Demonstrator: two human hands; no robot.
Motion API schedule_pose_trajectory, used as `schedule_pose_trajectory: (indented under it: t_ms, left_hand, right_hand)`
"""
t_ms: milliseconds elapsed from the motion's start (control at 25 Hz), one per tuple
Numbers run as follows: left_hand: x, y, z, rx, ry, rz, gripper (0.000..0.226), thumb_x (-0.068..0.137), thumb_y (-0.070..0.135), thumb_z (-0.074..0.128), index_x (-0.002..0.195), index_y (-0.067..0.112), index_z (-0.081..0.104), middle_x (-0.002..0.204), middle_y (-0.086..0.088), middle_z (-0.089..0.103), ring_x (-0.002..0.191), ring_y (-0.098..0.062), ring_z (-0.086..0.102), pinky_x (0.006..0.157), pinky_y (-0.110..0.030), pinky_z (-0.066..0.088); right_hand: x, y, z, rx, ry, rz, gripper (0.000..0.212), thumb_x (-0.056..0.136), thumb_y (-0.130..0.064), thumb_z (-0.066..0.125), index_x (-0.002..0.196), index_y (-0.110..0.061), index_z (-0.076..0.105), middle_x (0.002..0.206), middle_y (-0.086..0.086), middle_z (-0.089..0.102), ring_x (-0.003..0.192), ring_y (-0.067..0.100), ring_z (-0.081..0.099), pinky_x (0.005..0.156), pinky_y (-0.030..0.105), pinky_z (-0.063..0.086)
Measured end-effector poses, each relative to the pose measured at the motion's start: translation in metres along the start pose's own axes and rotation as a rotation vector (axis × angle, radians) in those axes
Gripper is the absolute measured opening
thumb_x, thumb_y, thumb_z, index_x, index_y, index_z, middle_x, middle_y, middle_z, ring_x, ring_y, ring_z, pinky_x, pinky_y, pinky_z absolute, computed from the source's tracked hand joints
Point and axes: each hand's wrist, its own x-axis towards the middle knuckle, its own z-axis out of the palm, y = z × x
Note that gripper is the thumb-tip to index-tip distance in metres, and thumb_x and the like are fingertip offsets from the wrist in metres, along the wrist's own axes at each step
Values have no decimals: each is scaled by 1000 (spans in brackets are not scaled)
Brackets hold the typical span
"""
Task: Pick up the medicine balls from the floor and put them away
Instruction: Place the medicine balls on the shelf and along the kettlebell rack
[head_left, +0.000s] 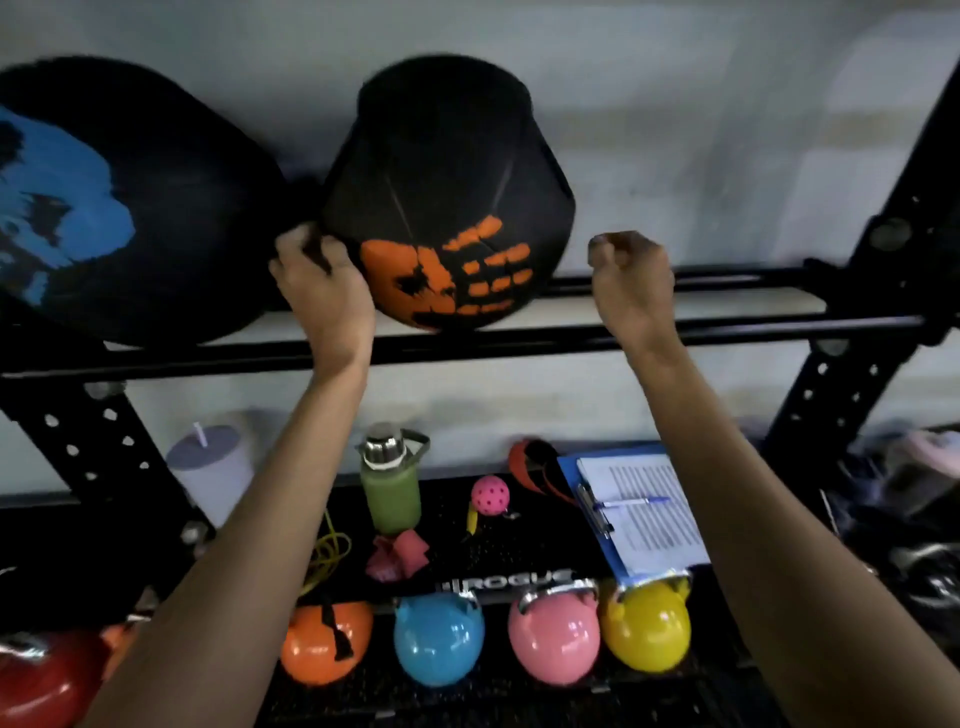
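While black round medicine ball with orange handprint (447, 197) is sitting on black steel rack rail (727, 330) | left hand (322, 280) above rail is curling fingers on ball's lower-left flank, nearer | right hand (631, 275) above rail is clenching empty, apart, ball lying to its left

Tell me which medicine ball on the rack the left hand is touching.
The black ball with the orange handprint, right of the blue-marked ball. The left hand rests against its lower left side.
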Motion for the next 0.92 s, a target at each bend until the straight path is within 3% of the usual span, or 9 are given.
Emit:
schedule_pose_trajectory:
  t_ms: [120,280,360,440,520,680,920]
  left_hand:
    - [-90,-9,-2,-71,-18,160,37,83,5,47,119,2,53,113,-14,51,92,-6,53,90,-30,48]
    - [-229,-31,14,102,-297,179,27,84,4,47,110,3,55,107,-16,57,86,-20,56,85,-29,46]
    - [-301,-45,23,213,-478,77,23,85,4,49,106,5,57,101,-13,61,84,-22,59,82,-33,49]
    - [-374,-64,27,339,-647,-24,20,85,6,51,103,8,59,97,-11,63,84,-24,61,81,-41,51]
    - [-439,-85,27,442,-803,-126,17,86,5,53,100,9,62,98,-11,66,90,-27,63,84,-42,50]
    - [-550,-143,13,635,-1008,-365,15,89,6,55,100,8,65,100,-15,72,95,-31,67,85,-39,53]
    - [-702,-291,-24,829,-1216,-663,12,93,13,58,103,11,65,108,-11,70,105,-30,65,94,-39,52]
  right_hand:
    - [-70,45,-39,-9,19,-114,23,94,-18,50,98,-8,71,85,3,72,79,15,66,72,22,47]
    - [-141,149,-85,-164,-135,-60,24,89,-18,50,93,-7,70,88,11,74,82,31,70,73,37,54]
    - [-174,202,-120,-266,-226,5,27,88,-23,48,92,-8,69,91,14,73,86,36,69,71,39,53]
    - [-207,254,-159,-386,-366,77,25,88,-25,46,89,-10,67,94,13,71,89,35,68,68,31,45]
    - [-239,306,-192,-460,-447,151,26,88,-24,47,90,-8,68,96,15,72,91,36,68,69,35,45]
    - [-312,406,-235,-487,-579,388,19,94,-20,52,100,-9,66,100,16,70,98,38,64,74,37,46]
    - [-445,586,-262,-592,-741,753,34,96,-25,45,125,-15,60,119,12,64,109,33,60,89,42,51]
